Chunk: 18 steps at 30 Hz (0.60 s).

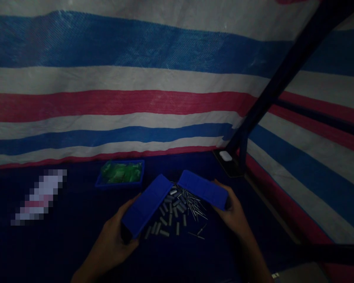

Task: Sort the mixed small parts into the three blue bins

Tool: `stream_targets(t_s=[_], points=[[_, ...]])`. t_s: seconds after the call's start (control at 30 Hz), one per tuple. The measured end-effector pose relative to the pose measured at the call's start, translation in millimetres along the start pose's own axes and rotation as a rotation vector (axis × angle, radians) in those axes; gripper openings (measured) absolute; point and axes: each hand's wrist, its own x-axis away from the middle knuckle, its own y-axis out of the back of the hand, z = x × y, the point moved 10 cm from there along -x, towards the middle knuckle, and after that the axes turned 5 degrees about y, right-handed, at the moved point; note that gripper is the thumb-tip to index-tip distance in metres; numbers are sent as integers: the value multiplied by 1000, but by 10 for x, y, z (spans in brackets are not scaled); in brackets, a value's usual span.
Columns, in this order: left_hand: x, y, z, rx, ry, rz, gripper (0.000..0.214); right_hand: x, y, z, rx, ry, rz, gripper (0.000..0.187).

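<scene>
My left hand (118,230) grips a blue plastic bin (147,204), tipped so its underside faces up. A second blue bin (203,188), tilted the same way, is held at its right end by my right hand (228,208). Between and below the two bins lies a loose pile on the dark blue tabletop. Short grey cylinder-like pieces (174,210) make up its left and middle. Thin metal pins (196,206) spread over its right side, and a few lie apart nearer to me. The insides of both bins are hidden.
A blue tray (98,184) with green plastic-wrapped contents stands behind the left bin. A pixelated pale item (41,198) lies at the left. In the back right corner, a white object (225,156) rests beside a dark frame post (243,147). Striped sheeting (120,104) walls the table.
</scene>
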Motion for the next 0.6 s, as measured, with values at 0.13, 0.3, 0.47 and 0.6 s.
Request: stream_targets(t_s=[0.13, 0.3, 0.47, 0.6], points=[[33, 17, -73, -128, -132, -16, 75, -114, 232, -247, -40, -143, -140, 53], [49, 45, -35, -187, -167, -33, 75, -232, 174, -249, -80, -112, -89, 58], [43, 177, 27, -134, -133, -80, 72, -432, 144, -382, -112, -102, -102, 59], [82, 386, 89, -14, 35, -218, 69, -705, -53, -408, -160, -32, -76, 58]])
